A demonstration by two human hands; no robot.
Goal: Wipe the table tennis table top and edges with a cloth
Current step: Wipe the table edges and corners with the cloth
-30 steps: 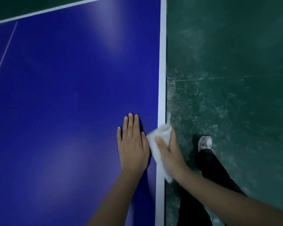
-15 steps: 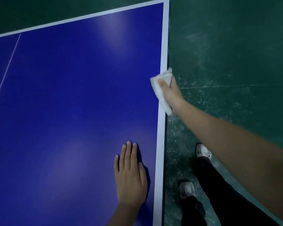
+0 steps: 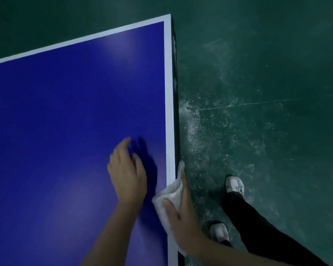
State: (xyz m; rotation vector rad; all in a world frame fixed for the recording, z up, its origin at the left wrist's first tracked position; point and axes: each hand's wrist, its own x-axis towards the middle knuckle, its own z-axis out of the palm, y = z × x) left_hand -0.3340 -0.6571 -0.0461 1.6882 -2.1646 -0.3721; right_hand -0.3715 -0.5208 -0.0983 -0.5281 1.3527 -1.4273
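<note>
The step in hand looks like the edge wipe along the right side of the table tennis table (image 3: 75,112). The right hand (image 3: 183,223) grasps a white cloth (image 3: 171,194), thumb pressed on top and the other fingers folded over the side, so the cloth straddles the white side line (image 3: 169,112) and the dark edge (image 3: 176,93) at about 5 o'clock in the view. The left hand (image 3: 127,173) lies at 9 o'clock from the cloth over the blue top, released, its fingers loosely bent and holding nothing. It is blurred, so whether it bears on the surface cannot be told. The next move probably calls for sliding the cloth along the edge towards the far corner at 12 o'clock, with the pinch firm enough that the cloth stays wrapped over both faces. No container of any kind is in view. At 3 o'clock there is only the scuffed green floor (image 3: 258,73) and the person's pale shoes (image 3: 235,185).
</note>
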